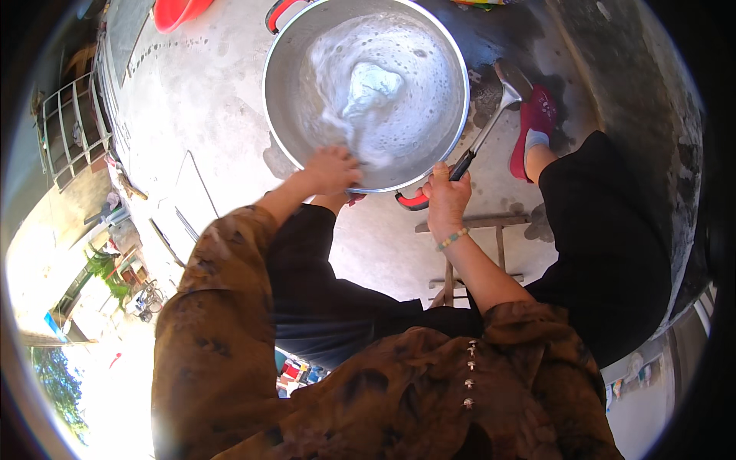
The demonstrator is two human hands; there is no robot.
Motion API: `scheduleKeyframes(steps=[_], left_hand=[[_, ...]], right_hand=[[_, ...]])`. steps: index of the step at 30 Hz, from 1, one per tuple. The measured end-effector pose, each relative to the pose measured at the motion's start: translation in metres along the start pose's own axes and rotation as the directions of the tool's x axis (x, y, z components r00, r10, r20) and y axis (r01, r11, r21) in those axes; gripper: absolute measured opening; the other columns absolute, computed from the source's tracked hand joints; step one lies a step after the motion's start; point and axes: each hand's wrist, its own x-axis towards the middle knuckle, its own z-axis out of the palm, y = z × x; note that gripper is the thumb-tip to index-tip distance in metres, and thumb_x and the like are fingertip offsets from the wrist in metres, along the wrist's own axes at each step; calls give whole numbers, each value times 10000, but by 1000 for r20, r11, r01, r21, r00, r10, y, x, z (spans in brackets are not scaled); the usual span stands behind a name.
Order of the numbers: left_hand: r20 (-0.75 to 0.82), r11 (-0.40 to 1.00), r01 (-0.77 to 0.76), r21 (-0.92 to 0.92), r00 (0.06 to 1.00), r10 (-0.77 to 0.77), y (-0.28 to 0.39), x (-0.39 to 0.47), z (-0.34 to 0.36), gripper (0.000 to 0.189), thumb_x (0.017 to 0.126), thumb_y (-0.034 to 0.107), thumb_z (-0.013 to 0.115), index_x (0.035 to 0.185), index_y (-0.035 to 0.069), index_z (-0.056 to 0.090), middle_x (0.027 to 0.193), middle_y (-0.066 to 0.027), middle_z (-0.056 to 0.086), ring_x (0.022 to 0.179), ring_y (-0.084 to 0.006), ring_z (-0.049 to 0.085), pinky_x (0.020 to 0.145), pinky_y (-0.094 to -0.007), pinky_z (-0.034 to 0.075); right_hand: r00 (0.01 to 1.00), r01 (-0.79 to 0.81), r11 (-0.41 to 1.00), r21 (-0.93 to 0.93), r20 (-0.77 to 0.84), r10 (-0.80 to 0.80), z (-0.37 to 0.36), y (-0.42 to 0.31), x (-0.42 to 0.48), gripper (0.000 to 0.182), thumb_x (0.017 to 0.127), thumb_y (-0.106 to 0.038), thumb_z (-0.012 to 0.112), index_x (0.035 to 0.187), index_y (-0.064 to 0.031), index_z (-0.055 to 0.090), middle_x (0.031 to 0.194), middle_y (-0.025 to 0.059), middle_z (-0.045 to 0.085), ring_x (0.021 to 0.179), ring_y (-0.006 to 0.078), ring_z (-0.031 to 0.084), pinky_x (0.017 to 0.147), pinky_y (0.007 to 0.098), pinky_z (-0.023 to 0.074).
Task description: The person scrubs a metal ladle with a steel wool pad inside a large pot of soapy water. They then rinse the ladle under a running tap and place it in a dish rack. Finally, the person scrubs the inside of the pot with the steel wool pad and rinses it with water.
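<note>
A wide metal pan (282,98) holds foamy, cloudy water, with a pale crumpled lump (374,86), perhaps cloth, at its middle. My left hand (333,169) is over the pan's near left rim, its fingers blurred; whether it grips anything I cannot tell. At the near right rim, my right hand (447,192) holds the black grip of a metal spatula (489,129), close to the pan's red and black handle (413,201). The spatula's blade lies away from me, beside my shoe, outside the pan.
A red plastic basin (178,12) stands at the upper left of the concrete floor. A low wooden frame (500,247) lies below the pan, between my legs. My red shoe (537,115) is right of the pan, near a dark raised edge (627,75). Wet patches mark the floor.
</note>
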Motion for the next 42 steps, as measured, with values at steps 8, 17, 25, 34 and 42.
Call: scheduleKeyframes(steps=[8,17,25,34,42], left_hand=[[-520,573,-205,-794,717,-464,72,123,-57,233,864,147,472,1016,13,587,1058,-235,546,1016,-383,512,874,-389,414],[-263,494,277,-824,586,-767,41,70,18,223,786,139,586,975,22,597,1027,-218,544,944,-390,534,844,-443,438],[-453,689,228,-688,606,-654,76,126,-48,380,768,121,570,1146,156,547,1162,-221,471,1058,-390,485,852,-433,444],[-83,90,322,-943,34,-996,-24,98,-32,316,804,155,613,1062,-8,534,1111,-202,535,946,-365,565,767,-421,482],[476,-405,-844,-351,211,-854,-136,63,-96,326,910,46,330,1191,7,490,1205,-185,504,969,-352,566,803,-559,499]], right_hand=[[1000,-2,1000,-5,31,2,2,-2,-5,190,860,-108,575,892,-54,396,624,23,445,436,116,407,423,313,454],[998,9,1000,-17,58,-8,5,-7,-8,167,891,-118,543,876,-66,385,625,11,437,445,107,394,440,324,449],[997,23,999,-27,72,-21,2,-6,-6,151,886,-104,532,905,-63,387,621,19,442,425,113,397,426,312,453],[998,15,999,-31,58,-13,0,-2,-5,149,884,-107,534,918,-58,398,639,17,455,428,101,401,417,303,461],[996,21,998,-51,84,-17,-1,1,-4,155,882,-109,540,912,-59,397,613,13,448,417,101,403,408,301,467]])
